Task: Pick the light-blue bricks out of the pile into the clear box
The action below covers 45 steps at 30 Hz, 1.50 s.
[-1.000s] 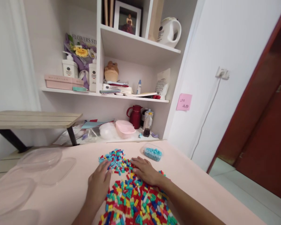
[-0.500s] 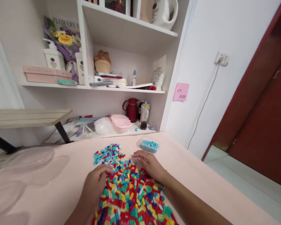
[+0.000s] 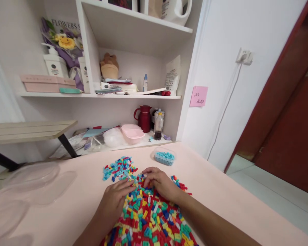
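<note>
A broad spread of small toy building bricks (image 3: 151, 218) in red, yellow, green, blue and white covers the pink tabletop before me. My left hand (image 3: 118, 194) rests at its upper left edge, fingers stretched flat over some bricks. Opposite it, my right hand (image 3: 160, 182) reaches in from the right with bent, parted fingers touching the bricks; no brick shows in its grasp. Just beyond my hands lies a smaller, mostly light-blue brick pile (image 3: 119, 168). A clear plastic box (image 3: 164, 157) of light-blue bricks stands behind my right hand. A few bricks (image 3: 181, 185) lie right of that wrist.
Clear plastic lids or trays (image 3: 33, 174) lie on the table's left. Behind the table, a shelf holds a pink bowl (image 3: 132, 133), a red jug (image 3: 144, 119) and a bottle of dark liquid (image 3: 158, 127). A wooden stand (image 3: 30, 131) rises at left.
My left hand has moved right and its fingers have stretched out over the bricks. The right hand has shifted slightly left, fingers lowered into the bricks. Bricks now show right of its wrist.
</note>
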### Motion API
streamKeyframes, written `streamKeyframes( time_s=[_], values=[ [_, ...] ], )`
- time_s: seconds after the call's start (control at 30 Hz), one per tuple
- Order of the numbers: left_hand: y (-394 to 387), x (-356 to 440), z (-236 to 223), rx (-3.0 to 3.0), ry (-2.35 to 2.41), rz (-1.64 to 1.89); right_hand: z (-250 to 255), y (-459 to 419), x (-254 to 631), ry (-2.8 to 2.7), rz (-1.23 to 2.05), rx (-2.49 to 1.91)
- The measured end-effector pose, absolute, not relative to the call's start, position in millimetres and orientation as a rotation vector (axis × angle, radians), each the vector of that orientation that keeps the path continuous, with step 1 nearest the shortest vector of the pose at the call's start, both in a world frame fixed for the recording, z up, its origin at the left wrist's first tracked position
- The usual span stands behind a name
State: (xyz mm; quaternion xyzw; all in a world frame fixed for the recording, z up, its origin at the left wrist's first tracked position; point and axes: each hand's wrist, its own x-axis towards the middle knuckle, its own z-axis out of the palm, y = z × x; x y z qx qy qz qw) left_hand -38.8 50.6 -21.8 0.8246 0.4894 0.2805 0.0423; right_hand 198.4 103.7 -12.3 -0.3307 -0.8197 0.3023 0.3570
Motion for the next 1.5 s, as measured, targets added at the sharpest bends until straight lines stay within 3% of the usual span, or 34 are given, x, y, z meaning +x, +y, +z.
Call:
streamKeyframes(
  time_s=[0.1, 0.2, 0.43, 0.77, 0.93, 1.27, 1.5],
  values=[
    [51.8, -40.7, -23.1, 2.532, 1.476, 0.906, -13.0, 111.5, 202.6, -1.886, 0.826, -0.943],
    [52.1, -41.3, -24.3, 2.526, 1.493, 0.920, -16.5, 119.9, 208.8, -1.779, 0.665, -1.114],
    [47.1, -37.1, -15.6, 2.457, 1.505, 0.929, -22.2, 118.6, 209.5, -2.096, 0.334, -1.239],
    [40.1, -43.8, -7.8, 1.643, 1.829, 1.493, -25.1, 124.5, 212.0, -2.182, 0.367, -1.235],
    [38.9, -50.9, -2.4, 1.271, 1.952, 1.448, -25.7, 128.8, 212.4, -2.195, 0.407, -1.227],
    [37.7, -53.0, 2.3, 1.222, 2.005, 1.409, -14.1, 122.8, 211.6, -2.184, 0.391, -1.216],
    [40.0, -52.4, 2.1, 1.209, 2.015, 1.355, 19.0, 123.1, 237.2, -1.972, 0.110, -1.100]
  ],
)
